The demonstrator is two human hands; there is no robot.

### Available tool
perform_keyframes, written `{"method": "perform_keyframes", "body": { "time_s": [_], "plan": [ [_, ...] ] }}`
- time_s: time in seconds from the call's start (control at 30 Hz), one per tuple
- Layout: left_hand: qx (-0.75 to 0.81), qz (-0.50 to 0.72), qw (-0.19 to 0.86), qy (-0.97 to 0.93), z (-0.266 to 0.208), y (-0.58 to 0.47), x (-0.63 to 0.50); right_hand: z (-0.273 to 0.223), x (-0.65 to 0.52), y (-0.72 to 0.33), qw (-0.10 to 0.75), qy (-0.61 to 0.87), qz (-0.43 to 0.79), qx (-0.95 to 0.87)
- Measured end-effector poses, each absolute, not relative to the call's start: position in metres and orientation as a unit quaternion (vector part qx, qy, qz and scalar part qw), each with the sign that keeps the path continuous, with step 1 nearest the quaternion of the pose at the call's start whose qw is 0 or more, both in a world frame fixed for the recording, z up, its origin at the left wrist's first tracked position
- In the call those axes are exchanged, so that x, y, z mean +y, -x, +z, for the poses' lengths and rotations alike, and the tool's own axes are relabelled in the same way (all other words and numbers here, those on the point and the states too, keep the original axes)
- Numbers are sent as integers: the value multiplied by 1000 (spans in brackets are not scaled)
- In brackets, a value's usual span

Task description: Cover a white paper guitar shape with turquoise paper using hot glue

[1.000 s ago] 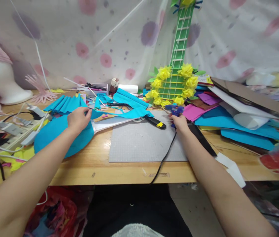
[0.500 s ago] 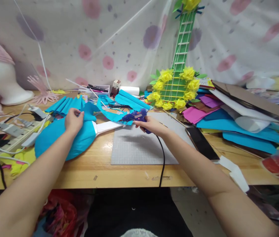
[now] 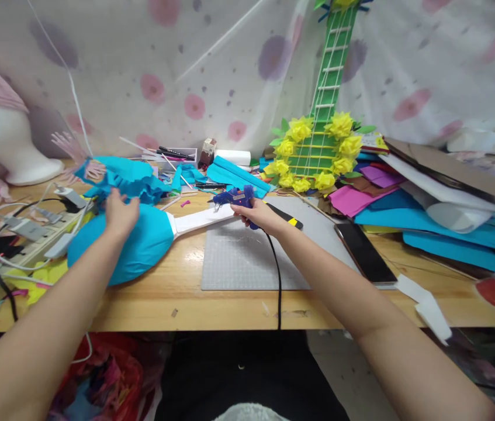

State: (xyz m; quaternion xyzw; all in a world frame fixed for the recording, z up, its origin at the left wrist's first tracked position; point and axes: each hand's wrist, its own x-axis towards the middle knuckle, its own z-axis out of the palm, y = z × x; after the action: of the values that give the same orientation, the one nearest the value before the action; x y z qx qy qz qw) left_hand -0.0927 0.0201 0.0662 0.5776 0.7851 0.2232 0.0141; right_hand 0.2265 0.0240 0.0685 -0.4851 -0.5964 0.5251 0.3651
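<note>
— What's the biggest thing on the bench?

— The wooden table [image 3: 151, 304] itself, buried in craft scraps. On it, a grey cutting mat [image 3: 247, 263] in front of the person, a heap of coloured paper sheets [image 3: 405, 216] off to the right, and a green paper guitar [image 3: 324, 126] ringed with yellow flowers leaning on the curtain.

— And the piece being handled?

— A blue paddle-shaped fan [image 3: 137, 242], round part to the left, its white handle [image 3: 201, 220] running right and slightly away, so the long axis lies nearly across the table. The left hand [image 3: 120, 213] rests on its upper edge, fingers spread, touching the pleated blue paper [image 3: 127, 175] bunched just behind it.

— The other hand?

— The right hand [image 3: 258, 213] is wrapped around a blue glue gun [image 3: 234, 197], nozzle pointing left toward the handle's end; its black cord [image 3: 277, 280] drops over the table edge. So the fan lies left of the gun, and the right hand is the one nearer the handle.

— Any containers?

— A small clear tray [image 3: 177, 161] at the back, holding pens and sticks as far as I can tell. A power strip [image 3: 23, 245] sits at the far left with plugs in it.
</note>
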Motion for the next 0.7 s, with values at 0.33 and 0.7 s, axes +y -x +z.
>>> {"method": "perform_keyframes", "body": {
  "time_s": [0.33,0.7],
  "plan": [
    [792,124,-37,-596,49,60,0,68,36,-189,261,487,521,-650],
    [787,135,-28,-601,45,61,-6,75,35,-156,230,467,456,-721]
  ]
}}
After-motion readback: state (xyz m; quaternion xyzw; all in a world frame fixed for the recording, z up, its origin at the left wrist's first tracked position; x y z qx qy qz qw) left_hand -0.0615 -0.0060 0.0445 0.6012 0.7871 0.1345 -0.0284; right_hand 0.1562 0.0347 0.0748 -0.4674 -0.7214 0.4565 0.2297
